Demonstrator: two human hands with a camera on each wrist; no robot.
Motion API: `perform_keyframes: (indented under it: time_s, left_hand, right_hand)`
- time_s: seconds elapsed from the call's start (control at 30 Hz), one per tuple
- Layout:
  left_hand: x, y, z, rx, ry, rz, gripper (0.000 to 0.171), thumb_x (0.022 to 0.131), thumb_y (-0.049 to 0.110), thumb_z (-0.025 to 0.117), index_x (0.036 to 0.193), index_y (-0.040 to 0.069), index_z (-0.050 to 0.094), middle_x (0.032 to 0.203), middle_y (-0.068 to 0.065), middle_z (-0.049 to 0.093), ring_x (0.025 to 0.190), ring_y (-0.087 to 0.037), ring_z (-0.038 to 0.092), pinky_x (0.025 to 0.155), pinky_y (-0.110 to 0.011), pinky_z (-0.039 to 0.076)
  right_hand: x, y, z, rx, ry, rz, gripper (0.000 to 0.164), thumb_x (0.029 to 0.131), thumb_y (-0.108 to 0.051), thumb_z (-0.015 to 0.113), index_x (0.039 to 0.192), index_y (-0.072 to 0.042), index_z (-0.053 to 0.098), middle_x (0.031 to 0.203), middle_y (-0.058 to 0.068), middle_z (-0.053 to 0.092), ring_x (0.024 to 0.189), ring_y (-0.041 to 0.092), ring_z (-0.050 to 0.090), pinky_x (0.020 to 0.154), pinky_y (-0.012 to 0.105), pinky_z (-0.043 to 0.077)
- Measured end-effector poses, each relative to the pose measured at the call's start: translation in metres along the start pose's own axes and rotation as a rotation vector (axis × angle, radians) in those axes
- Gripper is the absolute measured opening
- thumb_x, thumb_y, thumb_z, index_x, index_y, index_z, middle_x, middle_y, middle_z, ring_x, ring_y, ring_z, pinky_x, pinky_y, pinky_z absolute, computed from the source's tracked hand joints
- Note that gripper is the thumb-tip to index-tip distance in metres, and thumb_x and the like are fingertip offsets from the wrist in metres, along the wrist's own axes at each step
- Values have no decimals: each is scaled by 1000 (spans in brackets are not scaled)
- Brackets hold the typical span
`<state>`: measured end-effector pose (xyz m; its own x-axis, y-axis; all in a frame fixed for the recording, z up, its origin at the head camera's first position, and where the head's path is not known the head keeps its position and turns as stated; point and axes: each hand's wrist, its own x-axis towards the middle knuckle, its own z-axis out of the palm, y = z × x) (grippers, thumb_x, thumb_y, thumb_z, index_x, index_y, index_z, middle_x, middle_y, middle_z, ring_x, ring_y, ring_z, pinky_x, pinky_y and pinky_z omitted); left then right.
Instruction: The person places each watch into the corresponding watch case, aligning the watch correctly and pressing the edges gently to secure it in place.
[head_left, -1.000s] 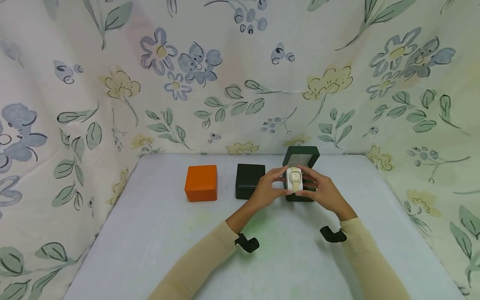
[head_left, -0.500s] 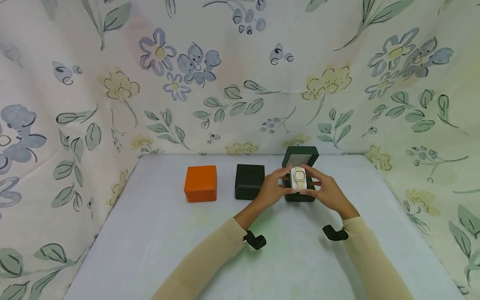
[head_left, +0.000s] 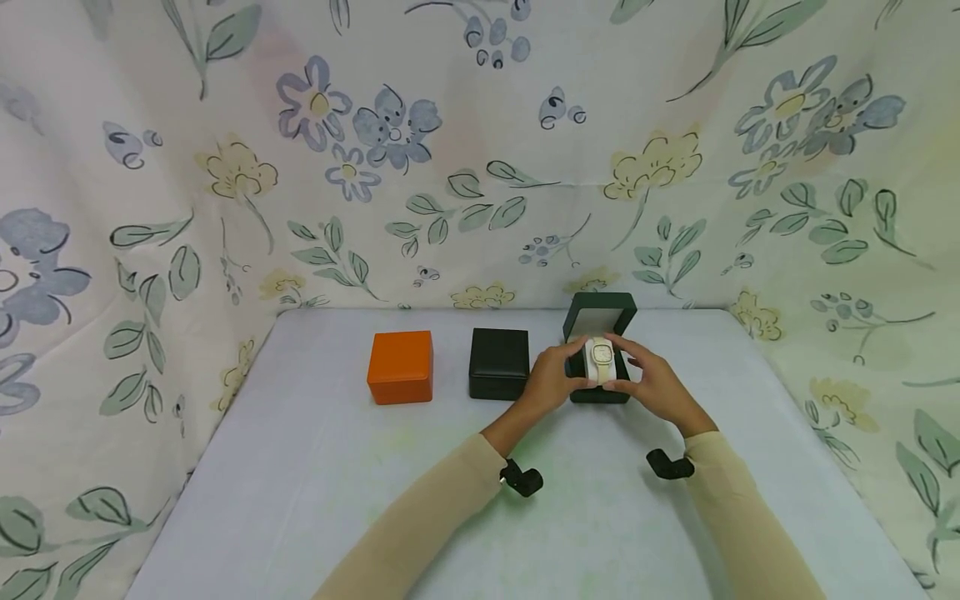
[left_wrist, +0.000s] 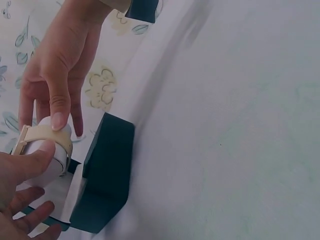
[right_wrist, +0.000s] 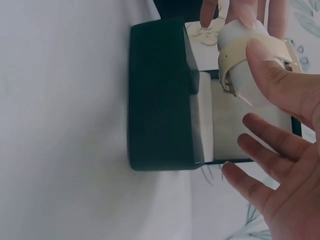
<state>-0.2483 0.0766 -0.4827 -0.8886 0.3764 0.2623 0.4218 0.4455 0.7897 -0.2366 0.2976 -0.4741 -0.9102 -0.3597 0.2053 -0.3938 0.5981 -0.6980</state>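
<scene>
A cream-strapped wristwatch (head_left: 602, 354) is wrapped round a white watch cushion (right_wrist: 250, 87). My left hand (head_left: 549, 379) grips the cushion from the left, and my right hand (head_left: 654, 382) grips it from the right. In both wrist views the thumbs press on the strap and the cushion ends, while several other fingers spread over the box. Beneath the watch stands a dark green watch box (head_left: 600, 397), its lid (head_left: 600, 313) raised at the back. The right wrist view shows its pale lining (right_wrist: 225, 130). The hands partly cover the box opening.
Left of the green box sits a closed black box (head_left: 499, 362), close to my left hand. Farther left is a closed orange box (head_left: 401, 367). The white tabletop (head_left: 420, 467) ends at a floral curtain (head_left: 480, 167) behind the boxes.
Both hands have carried the watch on its cushion slightly right and down, closer over the green box opening. My left forearm has shifted right. The boxes stay put.
</scene>
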Motion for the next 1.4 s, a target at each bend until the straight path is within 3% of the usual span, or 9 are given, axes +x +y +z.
perform_keyframes:
  time_s: [0.53,0.77,0.97,1.4]
  left_hand:
    - [6,1,11,129,7,-59,77,85,21,84,152,14,48,147,-2,56,132,-21,55,108,-33,47]
    - [10,-4,15,122,1,-103,76,86,20,83,153,15,48,132,-8,67,116,-22,64,93,-30,55]
    - [13,-6,16,140,-6,-104,76,85,22,84,152,17,49,120,-8,70,109,-19,64,85,-26,55]
    - [16,-13,20,161,-20,-90,77,84,24,85,151,15,50,119,-7,69,108,-18,63,85,-24,54]
  right_hand:
    - [1,12,2,10,-14,15,81,89,-11,79,157,-8,36,159,22,36,145,45,32,111,66,36]
    - [5,21,6,17,-44,27,79,92,-15,76,159,-7,33,162,21,30,148,45,27,112,66,34]
    - [5,27,7,12,-46,43,79,93,-14,75,159,-9,32,162,21,30,148,46,26,112,67,33]
    - [9,29,8,5,-54,49,78,92,-11,76,158,-6,34,159,24,33,146,48,26,111,73,29]
